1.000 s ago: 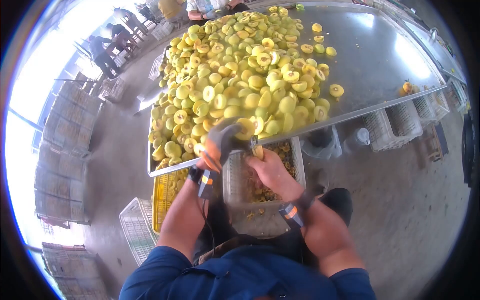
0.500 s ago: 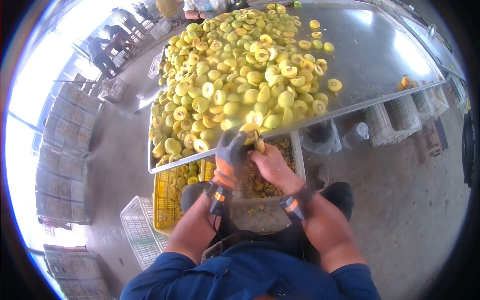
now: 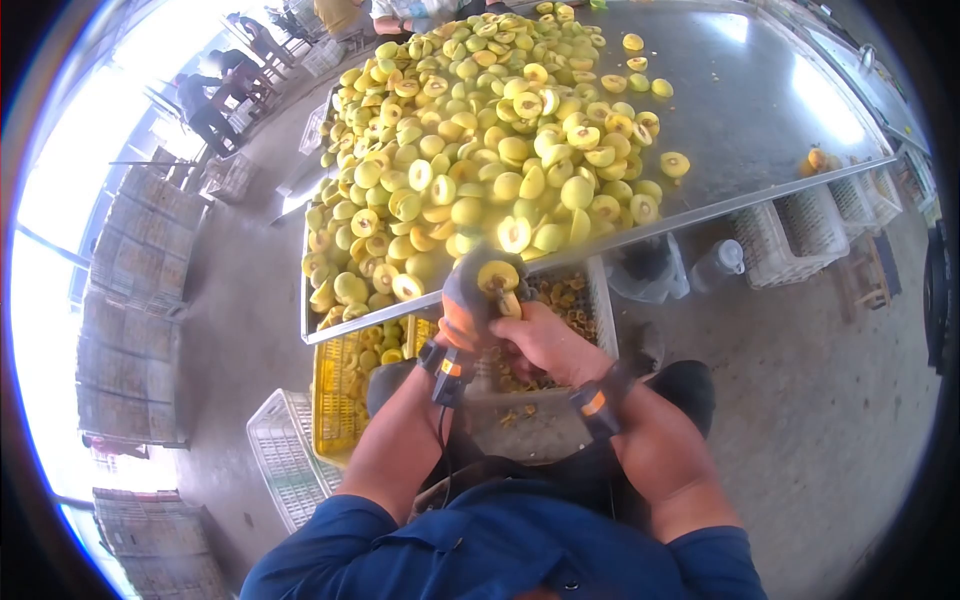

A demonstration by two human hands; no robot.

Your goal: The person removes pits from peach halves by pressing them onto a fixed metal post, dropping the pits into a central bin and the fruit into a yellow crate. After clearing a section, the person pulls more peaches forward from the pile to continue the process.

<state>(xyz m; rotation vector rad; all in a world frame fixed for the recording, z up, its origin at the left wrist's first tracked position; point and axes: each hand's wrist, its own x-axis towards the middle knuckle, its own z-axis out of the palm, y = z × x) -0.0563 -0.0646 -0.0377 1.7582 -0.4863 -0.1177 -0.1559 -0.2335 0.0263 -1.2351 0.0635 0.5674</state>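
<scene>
Fruit half (image 3: 498,274), ahead at 12 o'clock near the counter (image 3: 730,110), clasped in gloved left hand's (image 3: 467,288) grip while right hand (image 3: 545,340) clutches tool handle (image 3: 511,303), likely light, firm, slick where cut, best held by its rounded back.

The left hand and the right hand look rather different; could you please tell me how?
The left hand wears a dark glove with orange on it, while the right hand is bare. The left hand holds a cut fruit half; the right hand grips a tool by its handle. Both wrists wear a strapped device.
</scene>
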